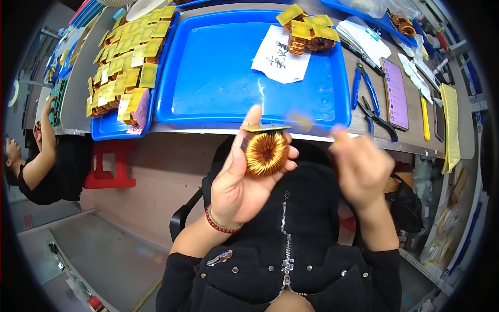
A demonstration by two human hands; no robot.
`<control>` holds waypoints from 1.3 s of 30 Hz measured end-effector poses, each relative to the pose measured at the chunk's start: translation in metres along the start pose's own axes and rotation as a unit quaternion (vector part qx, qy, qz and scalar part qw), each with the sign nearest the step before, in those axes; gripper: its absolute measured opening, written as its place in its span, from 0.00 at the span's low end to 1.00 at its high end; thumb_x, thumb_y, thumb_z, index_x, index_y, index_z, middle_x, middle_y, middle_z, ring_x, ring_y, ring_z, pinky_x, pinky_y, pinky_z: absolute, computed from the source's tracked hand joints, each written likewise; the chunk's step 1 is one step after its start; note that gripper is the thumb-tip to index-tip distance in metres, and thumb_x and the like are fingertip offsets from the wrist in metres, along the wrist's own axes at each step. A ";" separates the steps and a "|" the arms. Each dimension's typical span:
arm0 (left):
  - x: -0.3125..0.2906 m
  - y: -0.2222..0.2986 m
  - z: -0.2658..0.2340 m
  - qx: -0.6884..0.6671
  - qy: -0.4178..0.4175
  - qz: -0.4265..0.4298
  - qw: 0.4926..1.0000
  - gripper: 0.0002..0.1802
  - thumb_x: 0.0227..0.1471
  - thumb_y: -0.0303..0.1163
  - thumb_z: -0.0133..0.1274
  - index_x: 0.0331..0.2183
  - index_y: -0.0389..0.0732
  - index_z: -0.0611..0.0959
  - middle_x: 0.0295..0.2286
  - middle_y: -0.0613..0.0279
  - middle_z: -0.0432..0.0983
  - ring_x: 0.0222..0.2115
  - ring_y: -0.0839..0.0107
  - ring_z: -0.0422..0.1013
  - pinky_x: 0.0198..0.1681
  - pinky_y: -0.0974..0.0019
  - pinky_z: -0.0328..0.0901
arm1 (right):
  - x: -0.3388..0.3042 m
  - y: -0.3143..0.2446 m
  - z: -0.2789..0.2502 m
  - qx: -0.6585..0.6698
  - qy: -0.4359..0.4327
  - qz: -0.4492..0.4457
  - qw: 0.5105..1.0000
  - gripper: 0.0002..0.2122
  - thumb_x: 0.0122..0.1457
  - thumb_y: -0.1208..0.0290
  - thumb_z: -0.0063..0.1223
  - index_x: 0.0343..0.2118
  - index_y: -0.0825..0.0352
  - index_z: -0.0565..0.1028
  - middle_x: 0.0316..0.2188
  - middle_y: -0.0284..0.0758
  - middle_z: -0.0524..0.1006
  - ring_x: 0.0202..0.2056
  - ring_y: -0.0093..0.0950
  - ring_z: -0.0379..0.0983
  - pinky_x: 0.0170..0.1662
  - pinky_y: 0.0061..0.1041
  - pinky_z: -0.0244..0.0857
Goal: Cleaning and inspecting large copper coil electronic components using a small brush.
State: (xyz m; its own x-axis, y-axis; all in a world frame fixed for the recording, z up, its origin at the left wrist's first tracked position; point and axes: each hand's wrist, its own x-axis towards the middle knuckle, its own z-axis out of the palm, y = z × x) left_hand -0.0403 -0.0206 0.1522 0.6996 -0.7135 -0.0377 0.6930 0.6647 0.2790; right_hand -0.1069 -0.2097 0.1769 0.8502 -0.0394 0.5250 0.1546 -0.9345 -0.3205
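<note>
In my left hand (232, 190) rests a copper-wound toroidal coil (266, 154), its ring facing up at me. A thin yellow board (270, 127) sits along the coil's far side, edge-on, near my thumb and fingertips. My fingers curl round the coil from below. To the right, my right hand (362, 169) is closed and smeared by motion, apart from the coil. From its fingertips a blurred, thin thing with a yellowish end (301, 120) reaches toward the board; its kind cannot be made out.
A blue tray (208, 112) holds several coils with yellow boards (299, 44) and a handwritten paper (281, 54). At left, another tray (99, 129) is packed with such coils. Blue-handled cutters (365, 86), black pliers (381, 122) and a phone (395, 93) lie right. A co-worker (44, 166) sits far left.
</note>
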 end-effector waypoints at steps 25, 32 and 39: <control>0.006 0.014 0.016 0.415 0.079 0.203 0.883 0.57 0.33 0.22 0.63 0.56 0.32 0.41 0.34 0.57 0.67 0.35 0.72 0.69 0.41 0.70 0.65 | -0.011 -0.026 -0.003 0.086 0.018 -0.014 0.996 0.11 0.48 0.80 0.53 0.37 0.71 0.75 0.31 0.38 0.64 0.25 0.22 0.62 0.26 0.17 0.57; 0.016 0.017 0.002 0.609 0.019 0.409 0.680 0.60 0.31 0.25 0.66 0.56 0.32 0.41 0.39 0.52 0.64 0.37 0.67 0.67 0.43 0.68 0.64 | -0.035 0.001 0.004 0.395 -0.027 0.282 0.874 0.15 0.50 0.74 0.55 0.42 0.70 0.72 0.35 0.33 0.68 0.22 0.10 0.61 0.28 0.11 0.56; 0.016 0.012 0.010 0.766 -0.089 0.471 0.428 0.39 0.30 0.23 0.64 0.46 0.38 0.62 0.37 0.48 0.69 0.35 0.56 0.71 0.38 0.59 0.69 | 0.019 -0.025 0.027 0.714 -0.153 0.285 0.621 0.27 0.47 0.66 0.59 0.49 0.73 0.64 0.33 0.33 0.73 0.18 0.12 0.58 0.19 0.10 0.50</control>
State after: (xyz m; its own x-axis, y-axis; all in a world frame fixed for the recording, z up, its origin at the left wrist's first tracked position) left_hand -0.0227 -0.0265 0.1648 0.4233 -0.3847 0.8203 -0.9056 -0.1517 0.3961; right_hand -0.0807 -0.1777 0.1737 0.9936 0.0530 -0.0994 -0.1126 0.4746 -0.8730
